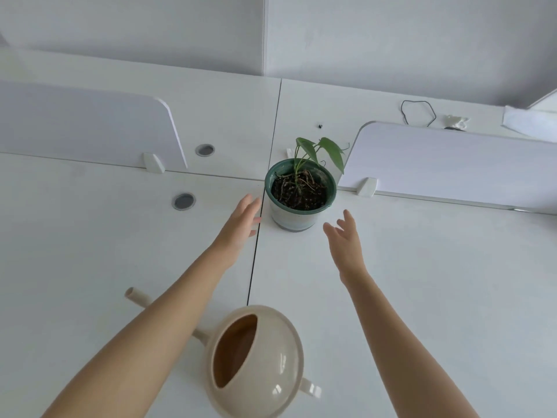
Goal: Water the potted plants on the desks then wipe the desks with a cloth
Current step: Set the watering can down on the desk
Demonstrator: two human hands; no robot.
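A small green-leaved plant in a green-rimmed pale pot (298, 203) stands on the white desk (422, 282) near the seam between two desktops. My left hand (241, 224) is stretched out with straight fingers just left of the pot, apart from it. My right hand (346, 239) reaches with spread fingers just right of the pot, holding nothing. A beige watering can (256, 360) stands on the desk close to me, between my forearms, its spout (138, 297) pointing left behind my left arm. No cloth is in view.
White divider panels stand at the left (90, 125) and right (452, 164) behind the pot. Two round cable grommets (184, 202) sit in the left desktops. A black cable loop (419, 113) and a small white object lie on the far right desk.
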